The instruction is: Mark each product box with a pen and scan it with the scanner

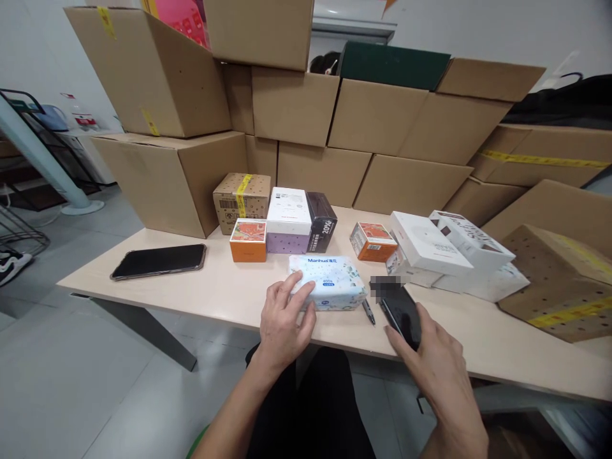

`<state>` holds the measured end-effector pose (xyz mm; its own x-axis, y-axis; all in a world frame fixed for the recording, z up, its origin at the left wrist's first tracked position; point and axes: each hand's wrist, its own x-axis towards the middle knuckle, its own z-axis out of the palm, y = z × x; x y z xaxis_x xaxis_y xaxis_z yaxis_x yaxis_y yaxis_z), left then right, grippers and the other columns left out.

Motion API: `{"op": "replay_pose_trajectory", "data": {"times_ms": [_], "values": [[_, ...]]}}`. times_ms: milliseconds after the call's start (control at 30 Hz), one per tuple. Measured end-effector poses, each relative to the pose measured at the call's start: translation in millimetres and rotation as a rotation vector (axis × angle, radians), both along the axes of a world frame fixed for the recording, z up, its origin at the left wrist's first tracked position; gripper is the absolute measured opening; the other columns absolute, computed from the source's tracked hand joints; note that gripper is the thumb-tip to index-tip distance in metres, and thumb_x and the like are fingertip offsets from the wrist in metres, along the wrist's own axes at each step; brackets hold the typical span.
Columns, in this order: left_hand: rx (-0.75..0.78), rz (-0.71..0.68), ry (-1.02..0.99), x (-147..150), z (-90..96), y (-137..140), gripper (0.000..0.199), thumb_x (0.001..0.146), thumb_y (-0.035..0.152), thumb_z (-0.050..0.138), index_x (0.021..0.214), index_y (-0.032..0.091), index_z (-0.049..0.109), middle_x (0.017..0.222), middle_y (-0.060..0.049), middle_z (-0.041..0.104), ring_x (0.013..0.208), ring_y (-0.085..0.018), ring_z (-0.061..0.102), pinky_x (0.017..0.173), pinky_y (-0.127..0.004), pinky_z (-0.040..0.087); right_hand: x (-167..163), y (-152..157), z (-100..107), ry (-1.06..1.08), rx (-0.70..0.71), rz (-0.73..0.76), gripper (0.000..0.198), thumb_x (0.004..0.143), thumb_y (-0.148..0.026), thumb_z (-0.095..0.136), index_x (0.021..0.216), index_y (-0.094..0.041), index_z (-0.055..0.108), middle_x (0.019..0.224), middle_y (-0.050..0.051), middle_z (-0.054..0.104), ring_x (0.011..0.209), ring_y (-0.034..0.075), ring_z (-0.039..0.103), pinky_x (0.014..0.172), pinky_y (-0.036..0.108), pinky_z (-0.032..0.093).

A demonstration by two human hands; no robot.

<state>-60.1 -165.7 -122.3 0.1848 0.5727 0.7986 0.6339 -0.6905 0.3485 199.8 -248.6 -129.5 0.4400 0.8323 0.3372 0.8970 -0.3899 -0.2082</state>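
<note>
My left hand (287, 319) grips the near left end of a soft white and pale blue pack of tissues (335, 284), fingers over its top and thumb at its front. The pack lies on the table near the front edge. To its right, my right hand (437, 357) is closed round a black smartphone (404, 312), thumb along one side and fingers along the other. The phone slants over the table, its far end blurred out. Between pack and phone lies a dark pen (368, 312).
On the left of the table (229, 299) lies another black smartphone (160, 261). Behind the pack stand an orange box (248, 242), a white and purple box (289, 223) and a black box (321, 220). White boxes (428, 242) stand right. Stacked cardboard cartons (382, 121) wall the back.
</note>
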Motion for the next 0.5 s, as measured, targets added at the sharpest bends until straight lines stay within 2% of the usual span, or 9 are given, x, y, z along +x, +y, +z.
{"op": "replay_pose_trajectory", "data": {"times_ms": [167, 267, 367, 500], "values": [[-0.013, 0.0, -0.005, -1, -0.1, 0, 0.042, 0.086, 0.014, 0.061, 0.127, 0.023, 0.057, 0.139, -0.012, 0.052, 0.119, -0.028, 0.053, 0.097, -0.045, 0.049, -9, 3, 0, 0.051, 0.189, -0.003, 0.078, 0.085, -0.065, 0.04, 0.137, -0.007, 0.05, 0.113, 0.023, 0.065, 0.106, 0.038, 0.059, 0.093, 0.053, 0.044], [-0.014, -0.003, -0.003, -1, -0.4, -1, 0.043, 0.086, 0.013, 0.061, 0.127, 0.023, 0.057, 0.138, -0.012, 0.053, 0.119, -0.028, 0.053, 0.098, -0.045, 0.049, -24, -3, 7, 0.134, 0.354, -0.003, 0.081, 0.085, -0.067, 0.044, 0.139, -0.007, 0.048, 0.123, 0.024, 0.062, 0.115, 0.039, 0.057, 0.097, 0.054, 0.043], [-0.011, -0.001, 0.0, -1, -0.4, -1, 0.043, 0.086, 0.013, 0.061, 0.128, 0.022, 0.056, 0.137, -0.013, 0.054, 0.119, -0.028, 0.053, 0.098, -0.046, 0.049, -48, -8, 20, 0.182, 0.498, 0.004, 0.079, 0.085, -0.061, 0.054, 0.145, -0.012, 0.043, 0.134, 0.022, 0.057, 0.123, 0.038, 0.053, 0.1, 0.053, 0.043], [-0.009, -0.012, -0.026, -1, 0.1, -1, 0.047, 0.086, 0.013, 0.06, 0.131, 0.023, 0.052, 0.136, -0.013, 0.055, 0.121, -0.029, 0.054, 0.099, -0.047, 0.049, -88, -1, 34, 0.17, 0.63, 0.177, 0.073, 0.087, -0.049, 0.062, 0.148, -0.019, 0.038, 0.136, 0.018, 0.055, 0.124, 0.033, 0.053, 0.101, 0.051, 0.044]]}}
